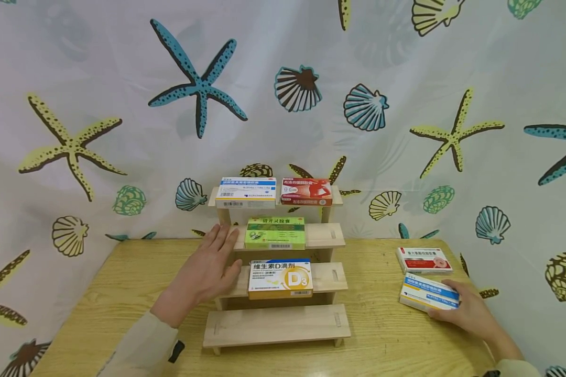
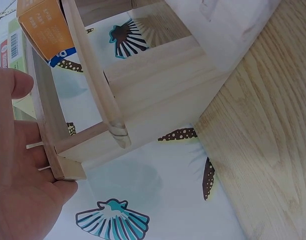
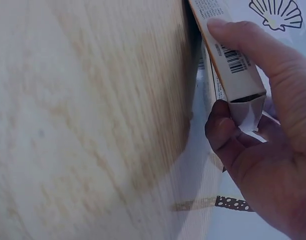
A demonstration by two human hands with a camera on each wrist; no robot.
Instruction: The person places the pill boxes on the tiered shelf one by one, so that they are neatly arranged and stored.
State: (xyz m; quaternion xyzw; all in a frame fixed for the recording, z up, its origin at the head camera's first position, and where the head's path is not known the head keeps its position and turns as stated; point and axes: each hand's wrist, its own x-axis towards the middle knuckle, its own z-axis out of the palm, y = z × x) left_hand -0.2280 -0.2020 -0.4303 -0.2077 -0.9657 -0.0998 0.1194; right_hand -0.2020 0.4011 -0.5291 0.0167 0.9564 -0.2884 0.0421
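A stepped wooden display rack [image 1: 277,325] stands mid-table. My left hand [image 1: 207,267] rests against its left end, fingers extended along the third tier and thumb over the tier below; the left wrist view shows this hand [image 2: 23,165] at a board's end. On the right, my right hand [image 1: 469,309] grips a blue-and-white medicine box [image 1: 429,293] by its right end. In the right wrist view the thumb lies along this box's barcode side [image 3: 230,60]. Just behind it is a red-and-white medicine box [image 1: 424,261].
On the rack's top tier sit another blue-and-white box [image 1: 246,191] and a red box [image 1: 306,191]. Below are a green box [image 1: 275,233] and a vitamin D box [image 1: 280,278]. A patterned curtain [image 1: 264,136] hangs around the wooden table [image 1: 377,335].
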